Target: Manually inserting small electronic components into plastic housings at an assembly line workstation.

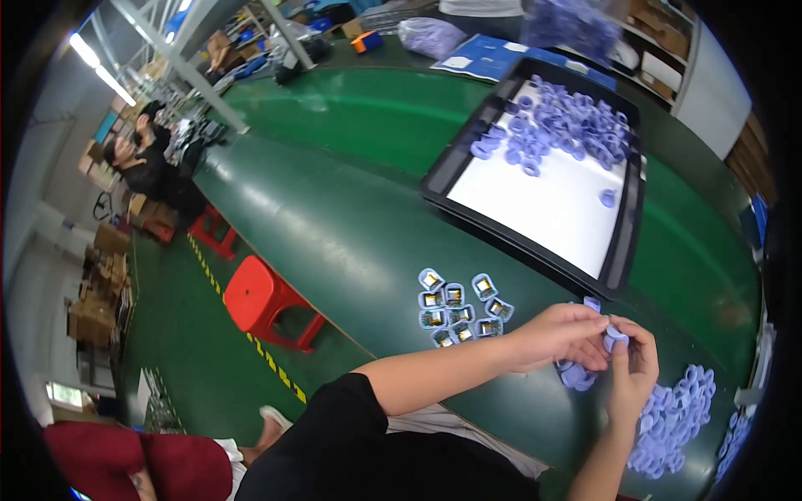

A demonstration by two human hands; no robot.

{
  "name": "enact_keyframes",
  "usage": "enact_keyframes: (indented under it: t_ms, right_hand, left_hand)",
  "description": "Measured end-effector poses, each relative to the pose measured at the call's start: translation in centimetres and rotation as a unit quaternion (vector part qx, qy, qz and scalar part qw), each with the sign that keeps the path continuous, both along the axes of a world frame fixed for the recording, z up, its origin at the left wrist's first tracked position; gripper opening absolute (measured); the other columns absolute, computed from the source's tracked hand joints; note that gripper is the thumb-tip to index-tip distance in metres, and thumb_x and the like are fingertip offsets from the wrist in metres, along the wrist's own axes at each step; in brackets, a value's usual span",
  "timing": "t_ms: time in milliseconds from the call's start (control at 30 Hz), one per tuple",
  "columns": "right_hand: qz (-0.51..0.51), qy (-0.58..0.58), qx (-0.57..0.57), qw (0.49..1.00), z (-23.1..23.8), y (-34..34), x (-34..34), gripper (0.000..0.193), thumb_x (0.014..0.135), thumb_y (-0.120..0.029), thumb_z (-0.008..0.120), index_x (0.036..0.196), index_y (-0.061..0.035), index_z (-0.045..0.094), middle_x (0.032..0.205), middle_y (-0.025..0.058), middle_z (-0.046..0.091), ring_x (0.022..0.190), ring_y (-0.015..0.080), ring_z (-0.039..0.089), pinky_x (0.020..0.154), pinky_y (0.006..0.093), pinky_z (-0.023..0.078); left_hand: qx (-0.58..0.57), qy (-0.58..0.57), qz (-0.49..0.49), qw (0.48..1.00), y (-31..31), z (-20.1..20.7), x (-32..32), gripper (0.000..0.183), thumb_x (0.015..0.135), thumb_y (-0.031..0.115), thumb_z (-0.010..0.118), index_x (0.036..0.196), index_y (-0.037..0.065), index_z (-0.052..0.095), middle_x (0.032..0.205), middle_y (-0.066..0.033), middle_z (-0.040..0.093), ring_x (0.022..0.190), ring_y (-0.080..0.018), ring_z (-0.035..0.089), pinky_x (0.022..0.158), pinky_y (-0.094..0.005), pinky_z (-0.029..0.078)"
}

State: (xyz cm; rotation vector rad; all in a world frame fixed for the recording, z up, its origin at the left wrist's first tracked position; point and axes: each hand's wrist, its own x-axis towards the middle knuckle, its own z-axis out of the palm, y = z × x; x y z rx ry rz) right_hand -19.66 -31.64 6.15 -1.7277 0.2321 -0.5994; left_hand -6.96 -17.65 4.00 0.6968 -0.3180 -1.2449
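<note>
Between the thumb and fingers of my right hand [632,367] is a small purple plastic part [615,337], curved like a little shell. My left hand [561,334] comes in from the left, its fingertips pinched together right beside that part. Whatever those left fingertips hold is too small to make out. Beneath my hands lie several loose purple parts [576,376], partly covered by them. To the left, a group of pale purple casings [459,316] with small circuit boards inside rests on the green table [351,225].
A black tray [535,255] with a white bottom holds many purple parts [560,125] beyond my hands. Another heap of purple parts [672,422] lies right of my right forearm. Red stools [261,292] stand left of the table. Other people are at left.
</note>
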Motion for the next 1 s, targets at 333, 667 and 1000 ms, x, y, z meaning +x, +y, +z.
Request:
enact_keyframes:
  t_ms: [333,667,1000]
  right_hand:
    - [0.056,-0.011,0.078,0.995,-3.4,-1.7,-0.3,0.025,0.107,-0.019,0.05,0.103,0.0028,0.062,0.115,0.0175,0.065,0.111,0.027,0.061,0.102,0.0395,0.046]
    - [0.053,0.024,0.102,0.993,-1.9,-1.2,-0.5,0.038,0.108,-0.022,0.047,0.133,0.0057,0.057,0.129,0.017,0.062,0.119,0.0226,0.059,0.105,0.0345,0.045]
    - [-0.008,0.093,-0.166,0.982,-0.4,-2.3,-2.4,0.032,0.106,-0.017,0.05,0.117,0.0074,0.068,0.113,0.0153,0.072,0.106,0.0229,0.068,0.097,0.0339,0.051]
  left_hand:
    - [-0.014,-0.136,-0.004,0.991,0.1,0.2,-0.9,0.024,0.098,0.019,0.07,0.108,-0.003,0.064,0.099,-0.0115,0.07,0.084,-0.0169,0.072,0.073,-0.0273,0.059]
    - [-0.064,-0.001,-0.021,0.998,-0.1,0.3,-0.9,0.034,0.103,0.027,0.061,0.122,0.0,0.054,0.117,-0.0129,0.066,0.1,-0.0215,0.072,0.084,-0.0307,0.06]
    - [-0.037,-0.058,-0.1,0.993,-0.4,0.7,-1.7,0.038,0.104,0.029,0.059,0.125,-0.002,0.054,0.111,-0.0148,0.069,0.096,-0.023,0.073,0.077,-0.0332,0.062]
